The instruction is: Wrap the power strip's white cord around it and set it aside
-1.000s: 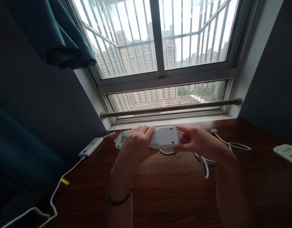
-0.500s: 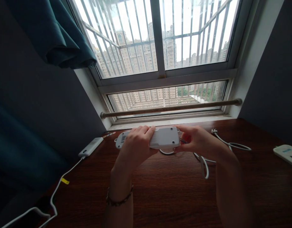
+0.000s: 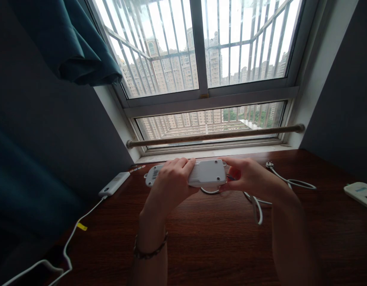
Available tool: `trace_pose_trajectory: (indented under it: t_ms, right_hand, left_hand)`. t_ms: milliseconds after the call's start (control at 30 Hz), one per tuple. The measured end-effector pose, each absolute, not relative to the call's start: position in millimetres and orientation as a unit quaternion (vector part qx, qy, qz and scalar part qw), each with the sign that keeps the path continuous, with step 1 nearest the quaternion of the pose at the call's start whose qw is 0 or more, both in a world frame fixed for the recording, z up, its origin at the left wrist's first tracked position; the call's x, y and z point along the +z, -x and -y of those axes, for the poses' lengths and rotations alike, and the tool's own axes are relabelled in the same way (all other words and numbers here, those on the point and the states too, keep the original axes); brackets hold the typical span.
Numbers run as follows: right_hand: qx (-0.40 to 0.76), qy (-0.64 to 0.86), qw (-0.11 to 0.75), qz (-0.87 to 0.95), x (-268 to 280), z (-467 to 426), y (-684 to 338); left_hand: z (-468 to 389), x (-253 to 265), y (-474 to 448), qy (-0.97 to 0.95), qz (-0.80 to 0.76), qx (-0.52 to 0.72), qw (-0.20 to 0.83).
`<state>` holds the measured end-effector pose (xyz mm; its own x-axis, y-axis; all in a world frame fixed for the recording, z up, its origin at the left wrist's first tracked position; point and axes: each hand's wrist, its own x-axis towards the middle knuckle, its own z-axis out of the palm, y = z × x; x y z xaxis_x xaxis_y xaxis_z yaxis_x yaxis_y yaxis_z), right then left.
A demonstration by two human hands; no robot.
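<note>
A white power strip (image 3: 207, 173) is held above the table with its screw-dotted underside toward me; a barcode label shows at its left end. My left hand (image 3: 175, 174) is closed around its middle, fingers over the top edge. At the strip's right end, my right hand (image 3: 245, 174) is closed, index finger at the upper corner and thumb at the lower one. A small dark, shiny bit shows between those fingers; what it is I cannot make out. The white cord (image 3: 257, 212) hangs in a loop below my right hand, and its plug (image 3: 269, 164) lies farther right.
A white power bank-like box (image 3: 115, 184) with a white cable (image 3: 82, 219) lies on the left of the brown wooden table (image 3: 213, 238). Another white device (image 3: 360, 194) is at the right edge. Behind stand a barred window and a horizontal rail (image 3: 216, 136); a blue curtain (image 3: 82, 51) hangs left.
</note>
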<state>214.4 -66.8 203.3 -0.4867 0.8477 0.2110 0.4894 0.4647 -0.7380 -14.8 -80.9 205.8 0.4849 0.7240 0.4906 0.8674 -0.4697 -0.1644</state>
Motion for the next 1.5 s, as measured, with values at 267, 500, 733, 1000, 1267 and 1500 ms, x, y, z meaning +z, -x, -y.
trace_pose_trajectory:
  t_ms: [267, 500, 733, 1000, 1267, 1500]
  right_hand:
    - [0.309, 0.41, 0.289, 0.808, 202.3, 66.8, -216.0]
    - [0.306, 0.414, 0.289, 0.807, 203.1, 66.5, -215.3]
    - [0.313, 0.416, 0.282, 0.806, 203.3, 66.6, -215.1]
    - [0.312, 0.411, 0.29, 0.806, 200.7, 65.3, -215.7]
    - [0.314, 0.406, 0.288, 0.809, 201.4, 65.8, -215.6]
    - [0.317, 0.403, 0.286, 0.81, 202.0, 65.8, -215.6]
  left_hand:
    - [81.9, 205.6, 15.2, 0.837, 0.475, -0.182, 0.2]
    - [81.0, 206.2, 13.7, 0.837, 0.474, -0.18, 0.204]
    - [82.2, 205.7, 14.6, 0.838, 0.476, -0.18, 0.198]
    - [82.7, 207.6, 13.6, 0.837, 0.481, -0.177, 0.191]
    - [82.5, 206.6, 14.3, 0.836, 0.484, -0.174, 0.193]
    - [84.0, 208.2, 12.6, 0.837, 0.486, -0.166, 0.188]
